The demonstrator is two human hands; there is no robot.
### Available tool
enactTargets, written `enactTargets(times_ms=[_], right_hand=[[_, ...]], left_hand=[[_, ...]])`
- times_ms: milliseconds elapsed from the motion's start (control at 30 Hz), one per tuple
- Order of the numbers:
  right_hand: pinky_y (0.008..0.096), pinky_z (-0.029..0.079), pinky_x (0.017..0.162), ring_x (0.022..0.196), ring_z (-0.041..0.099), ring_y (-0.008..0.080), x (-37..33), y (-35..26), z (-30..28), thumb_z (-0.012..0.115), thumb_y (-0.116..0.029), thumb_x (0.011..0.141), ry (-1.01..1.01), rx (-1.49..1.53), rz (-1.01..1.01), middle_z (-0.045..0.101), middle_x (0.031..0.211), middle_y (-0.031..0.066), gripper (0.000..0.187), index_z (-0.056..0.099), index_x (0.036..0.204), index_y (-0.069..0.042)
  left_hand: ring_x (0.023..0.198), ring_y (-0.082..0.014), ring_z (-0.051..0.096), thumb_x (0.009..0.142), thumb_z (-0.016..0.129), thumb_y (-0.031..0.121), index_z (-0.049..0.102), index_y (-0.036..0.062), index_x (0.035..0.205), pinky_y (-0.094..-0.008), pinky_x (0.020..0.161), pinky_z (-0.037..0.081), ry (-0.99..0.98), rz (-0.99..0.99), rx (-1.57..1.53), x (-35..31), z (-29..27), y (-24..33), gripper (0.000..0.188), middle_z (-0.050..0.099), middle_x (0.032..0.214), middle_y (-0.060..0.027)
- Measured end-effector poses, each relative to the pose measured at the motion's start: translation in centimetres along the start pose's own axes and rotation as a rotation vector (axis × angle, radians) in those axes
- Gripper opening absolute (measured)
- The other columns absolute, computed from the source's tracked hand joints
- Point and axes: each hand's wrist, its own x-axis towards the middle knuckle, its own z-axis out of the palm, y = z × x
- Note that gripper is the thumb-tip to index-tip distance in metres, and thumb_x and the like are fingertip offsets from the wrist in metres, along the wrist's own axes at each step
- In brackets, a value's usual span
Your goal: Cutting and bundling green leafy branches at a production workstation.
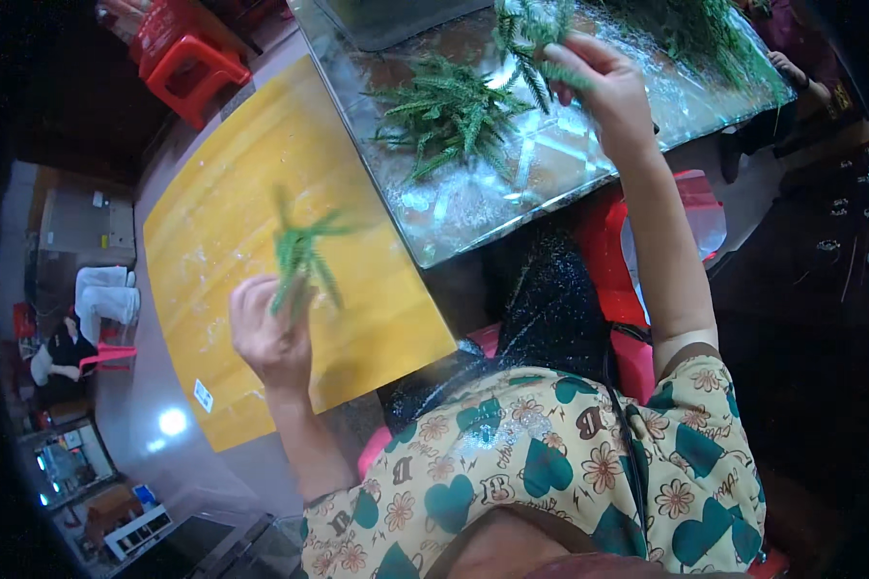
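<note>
My left hand (pixel 268 333) is raised over the yellow board (pixel 232 193) and grips a small bunch of green fern-like sprigs (pixel 304 253) by their stems. My right hand (pixel 603 87) reaches out over the glass-topped table (pixel 512 203) and pinches another green sprig (pixel 529 34) that points upward. A loose pile of the same green sprigs (pixel 449 116) lies on the glass between my two hands, nearer the right one. More greenery (pixel 700 34) is heaped at the table's far right.
A red plastic stool (pixel 188 68) stands at the upper left. Red seating (pixel 608 261) with a clear plastic bag is below the table edge. Another person's hand (pixel 792 69) rests at the far right of the table. A seated person (pixel 63 347) is at the far left.
</note>
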Motion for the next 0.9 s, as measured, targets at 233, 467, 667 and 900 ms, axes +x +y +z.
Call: enactTargets(times_ms=[233,467,667,900], right_hand=[[0.0233,0.043,0.054,0.058,0.053,0.0128,-4.0,-1.1,2.3,0.069,-0.011,0.071,-0.091,-0.67,-0.724,0.059,0.076,0.0027,0.015,0.064,0.085,-0.007],[0.0284,0.041,0.052,0.061,0.053,0.0182,-6.7,-1.7,4.0,0.066,-0.005,0.064,-0.204,-0.864,-0.891,0.056,0.075,0.0026,0.018,0.063,0.081,-0.008],[0.0285,0.04,0.052,0.061,0.052,0.0169,-9.4,-2.8,6.3,0.064,-0.004,0.06,-0.36,-0.814,-0.921,0.056,0.076,0.0028,0.024,0.063,0.084,-0.006],[0.0265,0.043,0.06,0.066,0.053,0.0177,-11.7,-2.4,6.1,0.064,-0.01,0.069,-0.51,-0.664,-0.744,0.058,0.082,0.006,0.022,0.063,0.089,-0.001]], left_hand=[[0.084,-0.0312,0.054,0.066,0.066,0.001,0.058,0.0034,0.091,-0.0395,0.074,0.045,-0.34,-0.197,0.192,-5.9,1.7,-3.0,0.027,0.056,0.088,-0.0118],[0.085,-0.0194,0.055,0.074,0.061,0.0,0.057,0.0012,0.096,-0.0282,0.074,0.044,-0.115,-0.441,-0.412,0.1,1.5,2.7,0.023,0.056,0.095,-0.0098],[0.083,-0.0104,0.053,0.089,0.051,0.016,0.058,0.0007,0.096,-0.0243,0.074,0.044,-0.184,-0.812,-1.425,2.4,7.9,6.0,0.018,0.059,0.094,-0.0038],[0.075,-0.0071,0.051,0.089,0.052,0.027,0.058,0.0042,0.09,-0.0214,0.069,0.041,-0.21,-0.947,-1.595,2.4,9.3,6.8,0.024,0.06,0.085,-0.0011]])
